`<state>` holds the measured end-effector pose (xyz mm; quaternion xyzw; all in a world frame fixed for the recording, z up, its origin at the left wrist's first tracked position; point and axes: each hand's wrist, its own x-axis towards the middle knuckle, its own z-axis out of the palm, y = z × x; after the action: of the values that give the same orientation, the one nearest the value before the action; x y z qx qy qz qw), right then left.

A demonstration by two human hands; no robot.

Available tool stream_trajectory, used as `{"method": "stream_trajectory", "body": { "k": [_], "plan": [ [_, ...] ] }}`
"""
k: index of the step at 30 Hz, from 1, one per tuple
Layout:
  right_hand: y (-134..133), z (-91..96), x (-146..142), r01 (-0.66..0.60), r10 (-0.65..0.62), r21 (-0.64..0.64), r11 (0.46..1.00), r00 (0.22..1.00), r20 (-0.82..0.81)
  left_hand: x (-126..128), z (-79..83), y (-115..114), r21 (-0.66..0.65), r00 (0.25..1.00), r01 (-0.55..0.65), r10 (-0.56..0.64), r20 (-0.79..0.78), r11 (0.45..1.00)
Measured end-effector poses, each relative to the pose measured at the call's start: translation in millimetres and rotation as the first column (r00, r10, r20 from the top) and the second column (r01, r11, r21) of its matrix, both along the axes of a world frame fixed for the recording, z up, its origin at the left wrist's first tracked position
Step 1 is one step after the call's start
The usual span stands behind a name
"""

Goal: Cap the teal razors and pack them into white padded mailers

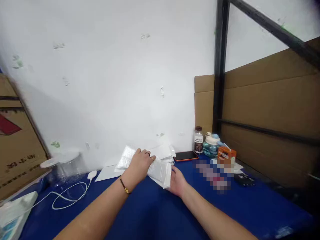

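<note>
White padded packet (159, 170) over blue counter (155, 216): left hand (140, 162) curled onto its left part, right hand (178, 181) gripping right end. I'd use light grips, packet flat, edges uncreased.

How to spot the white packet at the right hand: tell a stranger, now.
Over the blue table, find the person's right hand. The shiny white packet spans from the left hand to the right, unlike the white pieces behind it.
</note>
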<state>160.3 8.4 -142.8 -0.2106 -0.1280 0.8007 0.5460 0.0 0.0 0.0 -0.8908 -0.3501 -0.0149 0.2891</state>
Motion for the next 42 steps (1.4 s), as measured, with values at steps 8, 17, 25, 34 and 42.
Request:
{"method": "stream_trajectory", "body": {
  "k": [8,17,25,34,42],
  "plan": [
    [-2,-1.7,-5,0.118,-0.1,-0.078,0.99,0.974,0.205,10,25.4,-7,-0.003,0.999,-0.022,0.022,-0.039,1.0],
    [1,-10.1,-4,0.223,-0.327,0.242,0.944,0.708,0.625,-4,33.1,-3,-0.05,0.989,-0.136,0.133,-0.065,0.989],
    [16,-18.7,32,0.022,-0.539,0.556,0.831,-0.214,0.815,-23,19.7,-2,-0.171,0.929,-0.354,0.325,-0.178,0.92],
    [2,-15.7,9,-0.214,-0.517,0.48,0.851,-0.505,0.691,-51,7.0,6,-0.109,0.937,-0.328,0.309,-0.165,0.938],
    [-1,-24.2,-4,-0.331,-0.575,0.487,0.809,-0.618,0.536,-48,23.3,-1,0.041,0.967,-0.236,0.239,-0.088,0.971]
  ]
}}
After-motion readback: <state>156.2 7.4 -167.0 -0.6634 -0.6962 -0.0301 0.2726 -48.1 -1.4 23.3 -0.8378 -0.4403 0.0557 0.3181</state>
